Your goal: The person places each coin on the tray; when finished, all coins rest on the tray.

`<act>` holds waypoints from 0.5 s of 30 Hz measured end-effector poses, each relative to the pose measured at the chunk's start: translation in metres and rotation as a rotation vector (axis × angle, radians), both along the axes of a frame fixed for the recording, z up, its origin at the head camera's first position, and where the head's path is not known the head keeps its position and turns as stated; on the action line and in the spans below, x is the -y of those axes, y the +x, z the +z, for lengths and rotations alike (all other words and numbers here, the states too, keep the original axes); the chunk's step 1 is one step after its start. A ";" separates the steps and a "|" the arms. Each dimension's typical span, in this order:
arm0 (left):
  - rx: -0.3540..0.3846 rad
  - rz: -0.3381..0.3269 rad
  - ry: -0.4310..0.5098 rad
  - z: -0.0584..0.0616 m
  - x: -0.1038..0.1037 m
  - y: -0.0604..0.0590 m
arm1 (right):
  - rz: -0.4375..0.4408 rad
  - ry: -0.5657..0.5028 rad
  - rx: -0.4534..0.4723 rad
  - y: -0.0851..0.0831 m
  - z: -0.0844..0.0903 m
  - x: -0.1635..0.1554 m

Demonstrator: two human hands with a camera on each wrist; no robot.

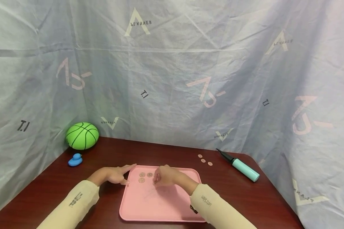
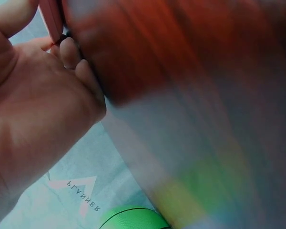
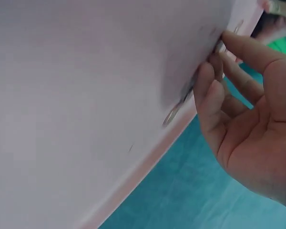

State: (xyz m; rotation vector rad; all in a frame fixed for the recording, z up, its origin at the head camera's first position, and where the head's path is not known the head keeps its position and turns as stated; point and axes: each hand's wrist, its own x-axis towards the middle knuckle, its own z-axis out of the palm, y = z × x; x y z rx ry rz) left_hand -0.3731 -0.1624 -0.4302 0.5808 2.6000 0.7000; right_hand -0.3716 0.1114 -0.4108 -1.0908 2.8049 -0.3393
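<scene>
My right hand is down on the flat pink plastic tray, fingers curled in and their tips pressed together over a small round copper-coloured coin — from the right wrist view the fingertips sit right on it against the tray floor, though I cannot tell whether the coin is pinched or only being set down. My left hand lies flat and relaxed at the tray's left rim, fingers straight, touching the edge and holding nothing.

Just beside my right fingers, on the far part of the tray, lie three more of the same coins in a loose cluster. I judge the step in hand to be placing coins onto the tray one by one; the next move would call for letting this one lie flat near the others, then reaching out to the right where three further coins wait in a short row on the table.

The table is dark reddish-brown wood. Near the row of coins lies a mint-green hand pump with a black nozzle; at the far left, a green ball with black lines and a small blue toy duck (both well apart from the tray). A pale crinkled sheet printed with letters hangs all around.
</scene>
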 end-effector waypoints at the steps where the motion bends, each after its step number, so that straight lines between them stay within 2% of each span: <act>1: 0.000 -0.006 0.001 0.000 0.000 0.000 | -0.018 -0.001 -0.005 0.001 -0.001 0.006; 4: -0.001 -0.011 0.001 -0.001 -0.002 0.000 | -0.067 0.004 -0.010 0.004 -0.003 0.018; 9: -0.014 -0.007 0.007 -0.001 -0.006 0.001 | -0.046 -0.029 -0.002 0.001 0.000 0.013; 12: -0.012 -0.008 0.007 0.000 -0.009 0.001 | -0.061 -0.115 0.060 -0.009 0.007 -0.016; 15: -0.006 -0.003 0.010 0.001 -0.008 0.000 | -0.165 -0.205 0.065 -0.024 0.017 -0.063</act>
